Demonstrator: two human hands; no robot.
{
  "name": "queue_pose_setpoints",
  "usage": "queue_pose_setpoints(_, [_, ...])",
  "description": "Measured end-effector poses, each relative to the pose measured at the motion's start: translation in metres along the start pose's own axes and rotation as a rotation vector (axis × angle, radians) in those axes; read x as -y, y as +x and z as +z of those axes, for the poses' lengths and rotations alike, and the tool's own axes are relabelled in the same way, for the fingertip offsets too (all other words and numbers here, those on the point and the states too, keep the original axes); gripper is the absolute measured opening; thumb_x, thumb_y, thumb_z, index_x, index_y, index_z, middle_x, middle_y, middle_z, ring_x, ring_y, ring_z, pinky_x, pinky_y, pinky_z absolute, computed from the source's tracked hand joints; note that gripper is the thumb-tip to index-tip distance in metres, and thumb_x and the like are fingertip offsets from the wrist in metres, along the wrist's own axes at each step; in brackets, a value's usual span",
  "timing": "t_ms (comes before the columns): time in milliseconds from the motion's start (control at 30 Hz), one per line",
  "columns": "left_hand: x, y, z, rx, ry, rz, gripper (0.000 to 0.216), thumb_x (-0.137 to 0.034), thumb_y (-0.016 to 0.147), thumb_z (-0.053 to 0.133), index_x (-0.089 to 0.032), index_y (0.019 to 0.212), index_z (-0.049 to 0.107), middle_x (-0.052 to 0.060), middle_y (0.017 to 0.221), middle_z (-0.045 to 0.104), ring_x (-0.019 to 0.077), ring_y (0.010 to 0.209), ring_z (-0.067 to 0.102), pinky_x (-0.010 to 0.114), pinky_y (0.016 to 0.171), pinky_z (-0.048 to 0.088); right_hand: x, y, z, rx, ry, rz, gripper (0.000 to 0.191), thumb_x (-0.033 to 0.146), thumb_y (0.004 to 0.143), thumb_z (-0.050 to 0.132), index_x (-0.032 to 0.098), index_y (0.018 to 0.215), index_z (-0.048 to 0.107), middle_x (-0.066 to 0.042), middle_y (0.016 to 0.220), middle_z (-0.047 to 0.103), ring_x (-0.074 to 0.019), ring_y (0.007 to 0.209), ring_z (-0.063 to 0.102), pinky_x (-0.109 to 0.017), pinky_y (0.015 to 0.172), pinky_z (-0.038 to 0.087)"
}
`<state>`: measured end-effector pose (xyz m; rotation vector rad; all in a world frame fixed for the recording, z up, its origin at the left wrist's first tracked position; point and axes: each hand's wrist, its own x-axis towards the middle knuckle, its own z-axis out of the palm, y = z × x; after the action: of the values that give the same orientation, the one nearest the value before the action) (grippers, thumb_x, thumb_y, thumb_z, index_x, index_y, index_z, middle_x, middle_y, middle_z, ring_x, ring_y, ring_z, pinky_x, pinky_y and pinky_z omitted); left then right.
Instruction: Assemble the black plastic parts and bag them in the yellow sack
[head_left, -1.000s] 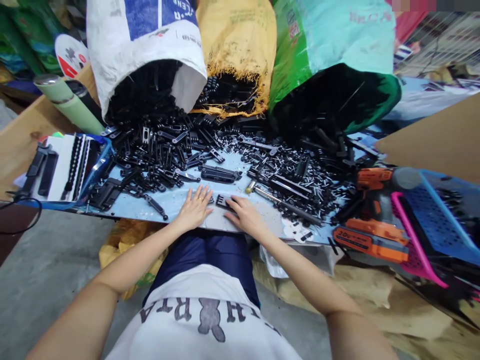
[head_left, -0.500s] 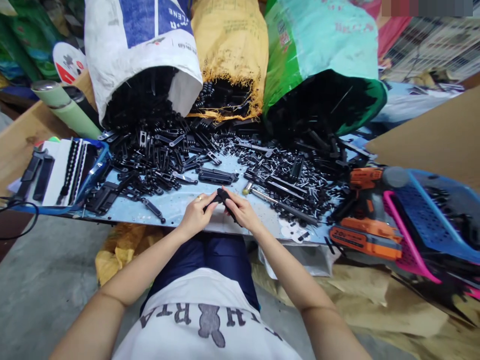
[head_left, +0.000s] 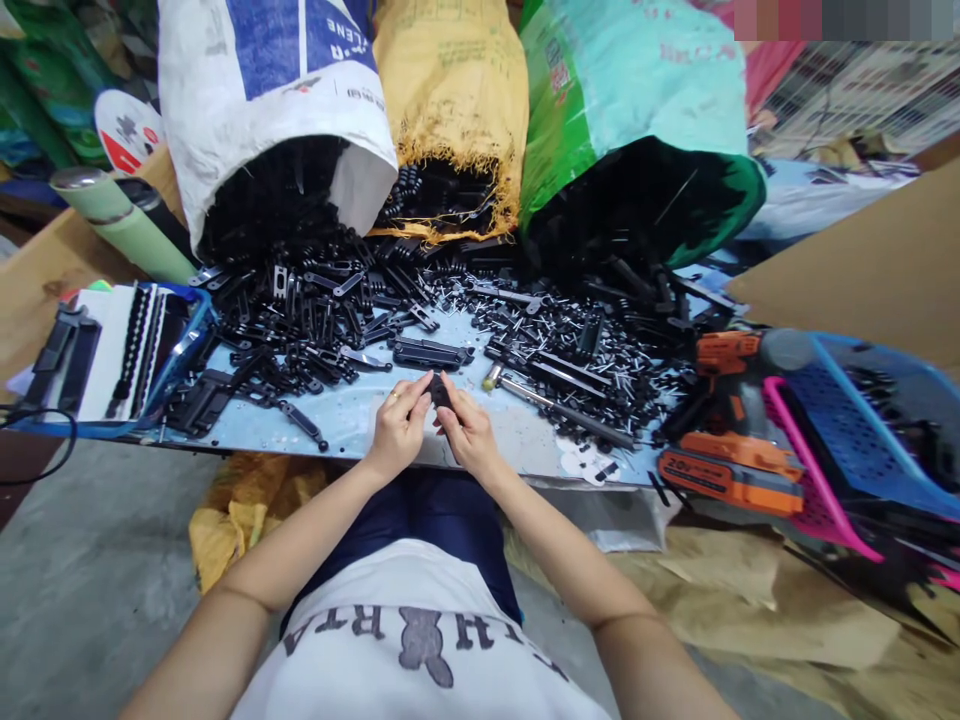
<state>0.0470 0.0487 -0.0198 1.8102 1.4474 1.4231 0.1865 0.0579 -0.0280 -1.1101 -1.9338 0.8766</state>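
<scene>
Over the near edge of the blue table (head_left: 352,410), a small black part (head_left: 439,392) sits between my two hands; its exact kind is largely hidden by the fingers. My left hand (head_left: 399,428), with a ring on it, pinches the part from one side. From the other side my right hand (head_left: 466,428) grips it, fingers closed. Just beyond the hands lies a long black plastic piece (head_left: 429,353). A hammer-like tool (head_left: 555,405) with a brassy tip rests to the right of my right hand.
Three sacks, white (head_left: 300,110), yellow (head_left: 454,100) and green (head_left: 637,90), open toward me with black parts spilling out. Loose pins (head_left: 630,365) lie right of centre. An orange cordless drill (head_left: 731,470) and a blue basket (head_left: 862,420) stand right; a blue tray (head_left: 169,390) is left.
The hands have drawn a little closer together, and the black part has turned to stand more upright between the fingertips. The whole view has shifted slightly.
</scene>
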Motion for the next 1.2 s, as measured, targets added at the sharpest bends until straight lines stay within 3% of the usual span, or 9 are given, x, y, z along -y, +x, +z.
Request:
queue_pose_setpoints(167, [0.014, -0.017, 0.003, 0.008, 0.208, -0.259, 0.045, -0.028, 0.093, 0.035, -0.018, 0.138, 0.036, 0.015, 0.120, 0.055, 0.0220, 0.096, 0.061, 0.039, 0.080, 0.053, -0.028, 0.066, -0.037, 0.123, -0.534, -0.064, 0.045, 0.038, 0.096, 0.030, 0.024, 0.136, 0.043, -0.009, 0.119, 0.056, -0.0223, 0.107, 0.051, -0.035, 0.086, 0.046])
queue_pose_setpoints(300, [0.018, -0.007, -0.002, 0.406, 0.561, 0.108, 0.054, -0.015, 0.084, 0.047, -0.027, 0.136, 0.040, 0.013, 0.135, 0.046, 0.0320, 0.129, 0.037, 0.059, 0.105, 0.026, -0.063, 0.156, -0.095, -0.003, -0.957, 0.030, 0.047, 0.021, 0.092, 0.035, 0.009, 0.137, 0.038, -0.020, 0.124, 0.051, -0.0287, 0.109, 0.046, -0.040, 0.087, 0.040])
queue_pose_setpoints(433, [0.025, 0.016, -0.004, 0.740, 0.715, 0.350, 0.052, -0.005, 0.086, 0.038, -0.030, 0.131, 0.045, 0.008, 0.103, 0.064, 0.0237, 0.105, 0.055, 0.058, 0.102, 0.026, -0.065, 0.195, -0.131, 0.186, -1.137, 0.143, 0.050, 0.005, 0.086, 0.033, 0.012, 0.135, 0.040, -0.021, 0.102, 0.059, -0.0275, 0.095, 0.051, -0.038, 0.077, 0.039])
queue_pose_setpoints(600, [0.031, 0.016, -0.013, 0.715, 0.842, 0.254, 0.044, -0.005, 0.085, 0.039, -0.018, 0.127, 0.050, 0.013, 0.096, 0.063, 0.0238, 0.094, 0.057, 0.042, 0.081, 0.041, -0.026, 0.129, -0.115, -0.010, -1.004, -0.011, 0.045, 0.015, 0.088, 0.034, 0.019, 0.133, 0.042, -0.015, 0.099, 0.056, -0.0233, 0.082, 0.053, -0.033, 0.070, 0.039])
queue_pose_setpoints(733, [0.030, 0.009, -0.015, 0.719, 0.854, 0.171, 0.036, -0.012, 0.088, 0.044, -0.015, 0.123, 0.052, 0.013, 0.096, 0.063, 0.0246, 0.093, 0.056, 0.038, 0.076, 0.040, -0.012, 0.042, -0.087, 0.038, -0.769, 0.198, 0.037, 0.028, 0.089, 0.036, 0.017, 0.120, 0.054, -0.010, 0.086, 0.062, -0.0202, 0.070, 0.058, -0.030, 0.068, 0.043])
queue_pose_setpoints(833, [0.030, 0.009, -0.011, 0.768, 0.776, 0.234, 0.034, -0.025, 0.089, 0.051, -0.019, 0.122, 0.052, 0.011, 0.102, 0.061, 0.0233, 0.095, 0.056, 0.035, 0.077, 0.040, -0.016, 0.000, -0.085, 0.150, -0.785, 0.354, 0.042, 0.028, 0.091, 0.033, 0.015, 0.127, 0.048, -0.008, 0.078, 0.067, -0.0228, 0.076, 0.063, -0.030, 0.069, 0.044])
queue_pose_setpoints(933, [0.030, 0.010, -0.008, 0.770, 0.743, 0.272, 0.031, -0.026, 0.089, 0.052, -0.018, 0.119, 0.052, 0.009, 0.098, 0.061, 0.0220, 0.094, 0.056, 0.033, 0.077, 0.041, -0.020, -0.017, -0.095, 0.327, -0.969, 0.403, 0.047, 0.028, 0.089, 0.039, 0.016, 0.134, 0.042, -0.010, 0.082, 0.070, -0.0247, 0.074, 0.066, -0.031, 0.066, 0.044])
queue_pose_setpoints(1067, [0.030, 0.009, -0.004, 0.731, 0.744, 0.254, 0.030, -0.026, 0.089, 0.051, -0.016, 0.117, 0.053, 0.009, 0.096, 0.061, 0.0230, 0.095, 0.056, 0.034, 0.078, 0.042, -0.021, -0.024, -0.101, 0.473, -1.192, 0.401, 0.037, 0.040, 0.090, 0.044, 0.012, 0.107, 0.060, -0.016, 0.078, 0.068, -0.0270, 0.071, 0.066, -0.031, 0.060, 0.042])
queue_pose_setpoints(1200, [0.030, 0.009, 0.000, 0.717, 0.729, 0.250, 0.030, -0.025, 0.090, 0.049, -0.015, 0.117, 0.053, 0.010, 0.099, 0.061, 0.0237, 0.097, 0.055, 0.035, 0.080, 0.043, -0.032, -0.023, -0.098, 0.437, -1.213, 0.108, 0.033, 0.040, 0.090, 0.047, 0.012, 0.097, 0.061, -0.017, 0.093, 0.064, -0.0283, 0.090, 0.060, -0.033, 0.070, 0.042])
